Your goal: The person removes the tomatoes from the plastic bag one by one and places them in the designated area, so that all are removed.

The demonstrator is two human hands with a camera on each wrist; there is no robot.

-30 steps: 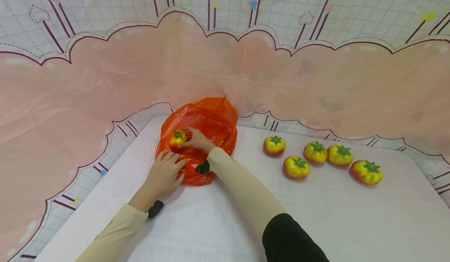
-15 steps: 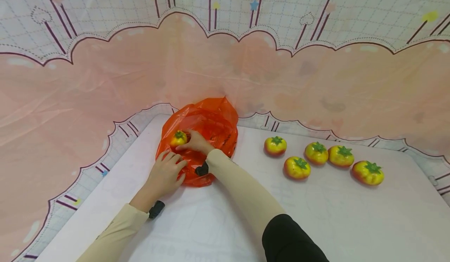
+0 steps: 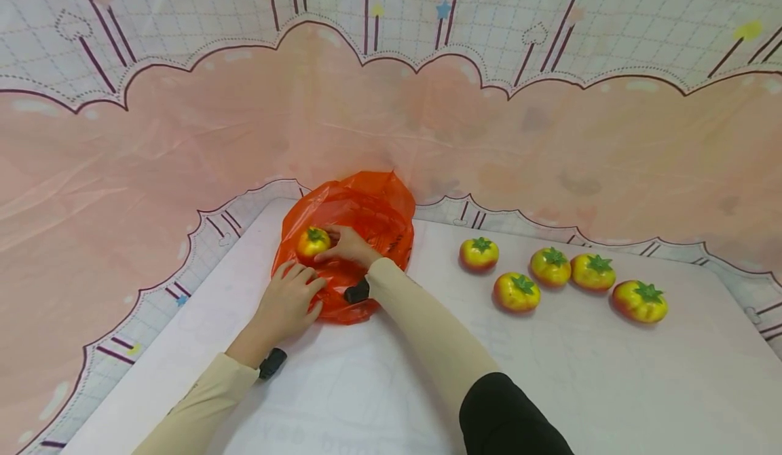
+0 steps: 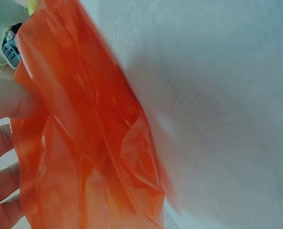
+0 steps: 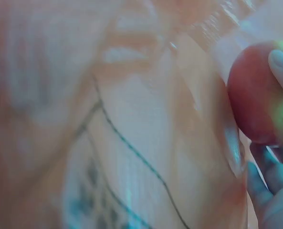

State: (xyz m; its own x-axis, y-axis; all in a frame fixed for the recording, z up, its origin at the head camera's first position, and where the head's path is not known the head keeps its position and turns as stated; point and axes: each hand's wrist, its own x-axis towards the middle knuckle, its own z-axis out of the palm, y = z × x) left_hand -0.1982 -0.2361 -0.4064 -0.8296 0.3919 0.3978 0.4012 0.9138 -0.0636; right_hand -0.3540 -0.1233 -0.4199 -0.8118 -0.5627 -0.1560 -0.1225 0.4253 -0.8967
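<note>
The right hand (image 3: 349,246) is inside the mouth of an orange plastic bag (image 3: 373,214) that lies on the white table (image 3: 550,373), and its fingers are curled around a small yellow-red tomato (image 3: 313,242) with a green top. The right wrist view shows it up close: a fingertip (image 5: 280,62) presses on the tomato's skin and more fingers cup it from below, with the thin bag film right next to it. So the tomato sits in the bag's opening, at its left side, held in that hand.

The left hand (image 3: 287,300) is at the near edge of the bag, on the left. In the left wrist view its fingers (image 4: 7,98) lie against the crinkled orange plastic, and it looks like they pinch the rim, holding the bag down on the table.

Off to the right, well apart from the bag, five more tomatoes (image 3: 552,266) lie in a loose row on the table, all green tops up. A pink and white patterned sheet (image 3: 183,136) hangs behind the table as a backdrop. Both arms wear beige sleeves.
</note>
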